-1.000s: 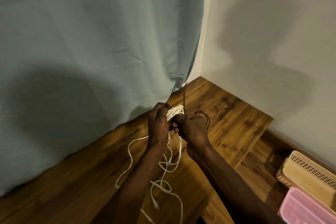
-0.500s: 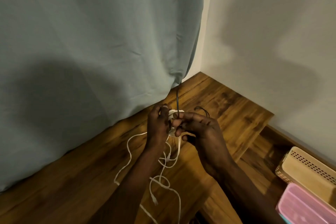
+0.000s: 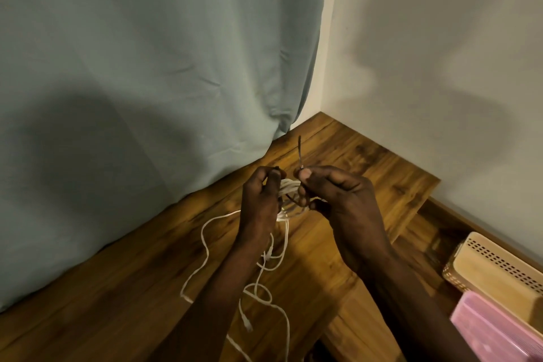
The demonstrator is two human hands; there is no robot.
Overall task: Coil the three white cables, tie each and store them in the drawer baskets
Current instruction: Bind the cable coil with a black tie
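Two hands at frame centre: left hand (image 3: pixel 260 200) grips coiled white cable (image 3: pixel 289 186); right hand (image 3: pixel 338 197), now raised, pinches thin dark tie (image 3: pixel 299 153); tying under way.

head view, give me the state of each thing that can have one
white cable: part coiled in the hands, the rest hanging loose
dark tie: one end sticks up, not yet fastened
left hand: grips the coil
right hand: pinches the tie
beige basket: on its side
pink basket: contents not visible
curtain: drawn
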